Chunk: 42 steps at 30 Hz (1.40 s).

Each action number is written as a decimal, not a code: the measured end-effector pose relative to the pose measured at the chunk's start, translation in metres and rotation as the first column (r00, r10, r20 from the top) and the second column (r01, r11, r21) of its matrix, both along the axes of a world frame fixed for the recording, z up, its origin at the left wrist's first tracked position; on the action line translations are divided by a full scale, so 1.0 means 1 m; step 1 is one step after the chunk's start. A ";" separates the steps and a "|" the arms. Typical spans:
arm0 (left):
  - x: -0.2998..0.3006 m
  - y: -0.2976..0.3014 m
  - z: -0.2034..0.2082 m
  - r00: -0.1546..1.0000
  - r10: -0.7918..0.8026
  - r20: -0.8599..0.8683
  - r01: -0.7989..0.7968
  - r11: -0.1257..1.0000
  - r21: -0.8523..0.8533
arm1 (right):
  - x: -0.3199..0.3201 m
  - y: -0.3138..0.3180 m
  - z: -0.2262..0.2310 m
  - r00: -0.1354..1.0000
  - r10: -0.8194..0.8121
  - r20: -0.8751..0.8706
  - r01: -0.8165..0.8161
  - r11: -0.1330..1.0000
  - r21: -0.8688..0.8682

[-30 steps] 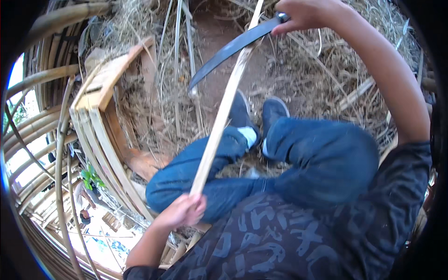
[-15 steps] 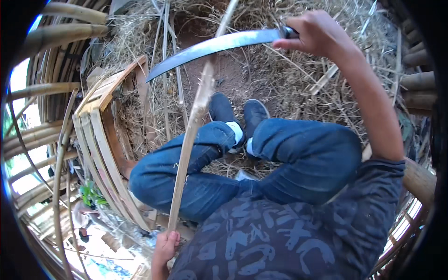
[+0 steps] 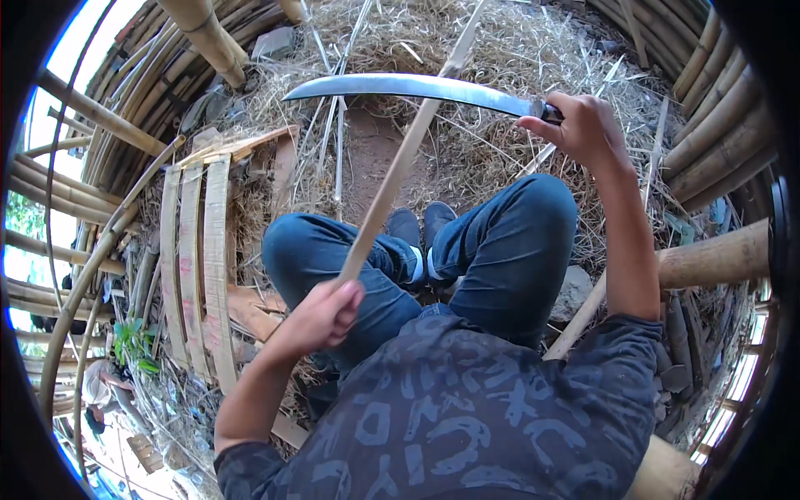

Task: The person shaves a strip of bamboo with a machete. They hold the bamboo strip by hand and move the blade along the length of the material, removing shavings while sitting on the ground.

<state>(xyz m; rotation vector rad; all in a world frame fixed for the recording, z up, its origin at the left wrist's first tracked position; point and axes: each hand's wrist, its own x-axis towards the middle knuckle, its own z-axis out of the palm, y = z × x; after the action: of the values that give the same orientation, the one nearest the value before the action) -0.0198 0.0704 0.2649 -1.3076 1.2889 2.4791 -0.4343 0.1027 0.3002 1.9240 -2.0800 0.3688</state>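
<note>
My left hand [image 3: 327, 314] is closed around the near end of a long pale bamboo strip [image 3: 392, 179]. The strip slants up and away over my left leg, and its far end leaves the top of the view. In my right hand [image 3: 583, 129] is the dark handle of a machete [image 3: 408, 86] with a long curved blade. The blade points left, edge toward me, and crosses over the strip; whether they touch I cannot tell. Below the strip are my bent knees in blue jeans [image 3: 508, 250].
A slatted wooden frame [image 3: 192, 267] stands at my left. Shavings [image 3: 500, 75] cover the ground ahead, with several thin strips [image 3: 340, 150] lying on them. Bamboo poles [image 3: 725, 133] are stacked at the right, and a thick pole [image 3: 717, 254] lies beside me. Another person [image 3: 104, 387] is at the far left.
My left hand has moved up and forward along with the bamboo strip. In the view, the machete sits further right, its tip raised and the blade more level. My head view has shifted.
</note>
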 end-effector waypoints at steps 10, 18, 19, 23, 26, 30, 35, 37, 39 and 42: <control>-0.133 -0.064 -0.100 0.988 -0.129 0.085 0.148 0.946 -0.289 | -0.009 -0.002 -0.077 0.972 -0.027 0.232 -0.021 0.979 0.202; -0.148 -0.094 -0.153 0.986 -0.111 0.124 0.121 0.990 -0.073 | 0.003 -0.045 -0.208 0.859 -0.097 0.503 -0.182 0.860 0.477; -0.148 -0.094 -0.158 0.987 -0.109 0.115 0.124 0.984 -0.131 | 0.006 -0.052 -0.208 0.815 -0.117 0.567 -0.193 0.868 0.458; -0.152 -0.102 -0.162 0.980 -0.126 0.151 0.151 0.974 -0.167 | 0.018 -0.073 -0.232 0.644 -0.065 0.763 -0.328 0.877 0.352; -0.148 -0.093 -0.185 0.986 -0.125 0.112 0.163 0.869 -0.468 | 0.019 -0.084 -0.243 0.692 0.004 0.722 -0.378 0.854 0.358; -0.155 -0.083 -0.189 0.981 -0.122 0.150 0.184 0.826 -0.532 | 0.011 -0.076 -0.270 0.825 0.045 0.563 -0.289 0.890 0.352; -0.157 -0.084 -0.183 0.978 -0.102 0.183 0.185 0.830 -0.526 | -0.007 -0.066 -0.301 0.829 -0.027 0.559 -0.212 0.909 0.359; -0.156 -0.084 -0.186 0.973 -0.116 0.199 0.202 0.842 -0.500 | -0.019 -0.055 -0.316 0.827 -0.126 0.547 -0.075 0.941 0.330; -0.154 -0.079 -0.189 0.980 -0.090 0.178 0.175 0.816 -0.551 | -0.034 -0.046 -0.331 0.803 -0.175 0.569 -0.031 0.943 0.333; -0.155 -0.077 -0.188 0.983 -0.102 0.152 0.162 0.870 -0.465 | -0.049 -0.044 -0.340 0.645 -0.298 0.704 0.099 0.946 0.310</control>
<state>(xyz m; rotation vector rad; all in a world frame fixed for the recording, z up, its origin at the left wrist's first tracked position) -0.1748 -0.0064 0.0772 -1.3687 1.9661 2.0205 -0.4835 0.0591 -0.0398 1.8000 -2.9510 1.0479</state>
